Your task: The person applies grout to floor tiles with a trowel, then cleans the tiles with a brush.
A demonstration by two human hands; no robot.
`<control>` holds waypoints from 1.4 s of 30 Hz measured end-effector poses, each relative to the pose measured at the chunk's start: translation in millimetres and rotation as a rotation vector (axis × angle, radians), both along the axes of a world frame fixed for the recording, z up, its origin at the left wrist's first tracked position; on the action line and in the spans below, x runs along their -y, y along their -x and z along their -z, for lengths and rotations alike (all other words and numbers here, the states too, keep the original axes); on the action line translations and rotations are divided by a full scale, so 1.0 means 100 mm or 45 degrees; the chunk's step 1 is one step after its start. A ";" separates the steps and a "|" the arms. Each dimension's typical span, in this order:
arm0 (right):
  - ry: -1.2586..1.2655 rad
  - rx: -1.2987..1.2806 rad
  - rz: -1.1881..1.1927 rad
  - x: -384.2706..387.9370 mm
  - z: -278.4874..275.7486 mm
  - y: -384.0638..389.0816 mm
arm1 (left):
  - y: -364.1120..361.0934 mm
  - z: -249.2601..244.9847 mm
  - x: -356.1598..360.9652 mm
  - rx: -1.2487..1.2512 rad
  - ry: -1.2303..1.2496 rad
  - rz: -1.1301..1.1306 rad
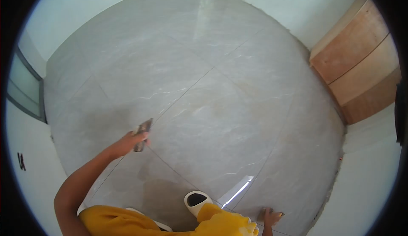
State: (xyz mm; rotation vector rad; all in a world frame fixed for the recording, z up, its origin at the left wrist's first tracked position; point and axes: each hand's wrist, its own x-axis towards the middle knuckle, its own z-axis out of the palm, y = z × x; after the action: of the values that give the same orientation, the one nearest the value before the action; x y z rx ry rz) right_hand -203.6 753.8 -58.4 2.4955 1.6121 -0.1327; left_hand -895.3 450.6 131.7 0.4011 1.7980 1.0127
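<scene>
My left hand (138, 139) is wrapped round a flat, brownish hand tool (144, 129), held at a joint line of the grey tiled floor (204, 117). At the lower right, close above the floor, my right hand (271, 217) is closed, with a small dark and yellowish thing at its fingers that I cannot make out. Thin dark joints run between the large glossy tiles, one of them passing beside the tool.
A white shoe (198, 201) and yellow trousers (119, 220) show at the bottom. Wooden panels (352, 57) stand at the right wall. A grey-framed window or door (27, 85) is at the left. White walls (85, 12) surround the floor.
</scene>
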 end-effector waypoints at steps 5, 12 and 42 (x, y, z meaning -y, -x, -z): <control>0.314 -0.309 0.009 0.18 -0.17 0.28 | 0.01 -0.02 -0.02 -0.034 -0.096 0.001; 0.647 -0.797 -0.808 -0.34 -0.27 1.72 | -0.37 0.95 0.86 0.242 -0.598 -0.490; 2.011 -1.488 -2.785 5.81 -0.41 4.90 | -3.81 0.35 3.48 0.129 -0.768 -2.242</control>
State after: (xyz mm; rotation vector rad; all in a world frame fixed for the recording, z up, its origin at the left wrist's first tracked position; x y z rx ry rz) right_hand -693.8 172.9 -17.7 -1.0165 1.8354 -1.5109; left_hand -514.2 102.2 97.1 -1.1338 1.4035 2.6488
